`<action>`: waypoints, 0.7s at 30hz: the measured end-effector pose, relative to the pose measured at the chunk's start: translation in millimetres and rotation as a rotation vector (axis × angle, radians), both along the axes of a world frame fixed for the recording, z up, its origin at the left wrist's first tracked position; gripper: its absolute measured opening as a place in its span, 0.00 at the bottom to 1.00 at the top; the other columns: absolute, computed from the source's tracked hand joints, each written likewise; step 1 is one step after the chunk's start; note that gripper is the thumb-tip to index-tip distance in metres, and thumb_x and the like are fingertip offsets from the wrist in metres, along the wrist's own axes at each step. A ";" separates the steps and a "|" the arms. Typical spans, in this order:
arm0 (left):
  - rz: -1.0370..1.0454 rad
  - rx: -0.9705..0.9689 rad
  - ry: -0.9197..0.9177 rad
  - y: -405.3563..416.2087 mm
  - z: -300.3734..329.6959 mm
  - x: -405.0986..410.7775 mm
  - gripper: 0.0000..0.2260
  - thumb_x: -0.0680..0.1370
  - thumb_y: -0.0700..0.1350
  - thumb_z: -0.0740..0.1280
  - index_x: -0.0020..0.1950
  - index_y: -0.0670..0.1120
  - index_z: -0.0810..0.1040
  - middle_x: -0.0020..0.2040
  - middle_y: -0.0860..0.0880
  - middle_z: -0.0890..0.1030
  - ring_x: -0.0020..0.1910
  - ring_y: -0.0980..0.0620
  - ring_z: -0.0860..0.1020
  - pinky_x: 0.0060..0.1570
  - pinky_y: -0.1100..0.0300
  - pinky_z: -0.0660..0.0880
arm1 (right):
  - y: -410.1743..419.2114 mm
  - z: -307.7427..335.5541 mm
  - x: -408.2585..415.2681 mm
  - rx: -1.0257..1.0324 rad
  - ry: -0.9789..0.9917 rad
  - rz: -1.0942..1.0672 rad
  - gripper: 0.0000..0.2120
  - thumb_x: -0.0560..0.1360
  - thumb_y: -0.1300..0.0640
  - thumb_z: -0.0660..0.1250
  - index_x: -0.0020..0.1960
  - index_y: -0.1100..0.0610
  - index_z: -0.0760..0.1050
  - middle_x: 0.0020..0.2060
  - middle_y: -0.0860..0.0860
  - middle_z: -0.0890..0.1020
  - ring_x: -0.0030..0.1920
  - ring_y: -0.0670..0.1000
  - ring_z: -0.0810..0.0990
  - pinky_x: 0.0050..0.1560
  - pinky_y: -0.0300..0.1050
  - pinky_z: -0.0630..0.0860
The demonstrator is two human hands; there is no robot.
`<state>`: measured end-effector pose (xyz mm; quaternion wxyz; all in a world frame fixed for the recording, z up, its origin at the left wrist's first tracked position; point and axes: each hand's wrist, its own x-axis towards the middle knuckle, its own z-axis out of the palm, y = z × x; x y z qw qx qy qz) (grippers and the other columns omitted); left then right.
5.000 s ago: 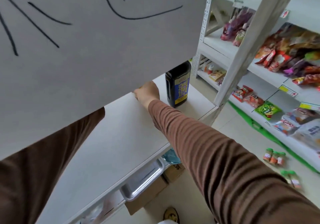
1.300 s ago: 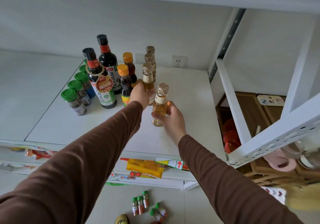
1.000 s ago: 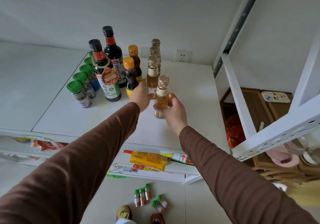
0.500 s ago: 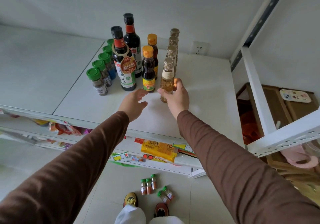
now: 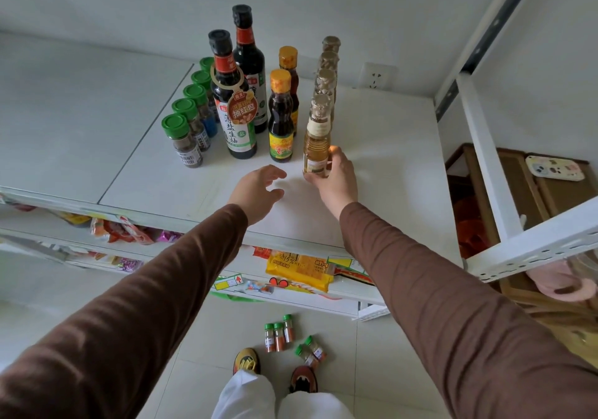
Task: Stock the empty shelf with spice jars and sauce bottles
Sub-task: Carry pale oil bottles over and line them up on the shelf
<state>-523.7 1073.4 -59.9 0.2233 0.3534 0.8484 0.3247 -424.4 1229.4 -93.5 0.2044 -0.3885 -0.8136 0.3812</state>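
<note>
On the white shelf (image 5: 382, 160) stand rows of stock: green-capped spice jars (image 5: 182, 140) on the left, two tall dark soy sauce bottles (image 5: 234, 101), two orange-capped bottles (image 5: 281, 121), and a row of small golden oil bottles. My right hand (image 5: 336, 181) grips the front golden bottle (image 5: 317, 147), which stands upright on the shelf. My left hand (image 5: 257, 190) hovers open just left of it, holding nothing. More spice jars (image 5: 278, 336) with green caps lie and stand on the floor by my feet.
A white upright post (image 5: 485, 160) and a perforated rail (image 5: 530, 247) bound the shelf on the right, with wooden trays beyond. Lower shelves hold snack packets (image 5: 299, 270). A wall socket (image 5: 375, 77) sits behind the bottles.
My left hand has let go of the bottles and drawn back, open. My right hand has pushed the golden bottle back into line with its row.
</note>
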 end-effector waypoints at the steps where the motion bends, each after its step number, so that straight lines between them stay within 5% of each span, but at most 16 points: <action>1: -0.003 0.000 0.000 0.4 -0.1 -0.2 0.15 0.78 0.39 0.69 0.64 0.48 0.77 0.66 0.47 0.78 0.65 0.48 0.76 0.67 0.52 0.72 | 0.3 -0.9 -0.9 0.014 -0.008 -0.011 0.28 0.70 0.50 0.77 0.66 0.55 0.70 0.60 0.53 0.76 0.62 0.57 0.74 0.63 0.52 0.73; 12: -0.018 -0.009 0.011 4.3 -1.0 -4.1 0.15 0.77 0.40 0.70 0.63 0.49 0.78 0.65 0.48 0.79 0.64 0.49 0.76 0.67 0.51 0.73 | 0.1 -2.7 -18.6 0.023 0.019 -0.129 0.33 0.65 0.44 0.80 0.61 0.57 0.68 0.60 0.53 0.76 0.62 0.56 0.75 0.60 0.53 0.75; 21: -0.031 -0.002 0.006 0.8 -2.9 -8.6 0.14 0.77 0.40 0.71 0.62 0.48 0.79 0.64 0.48 0.80 0.64 0.49 0.77 0.66 0.52 0.72 | 11.0 -5.6 2.3 -0.052 0.007 0.021 0.29 0.70 0.54 0.77 0.64 0.50 0.66 0.55 0.45 0.77 0.58 0.57 0.78 0.58 0.51 0.77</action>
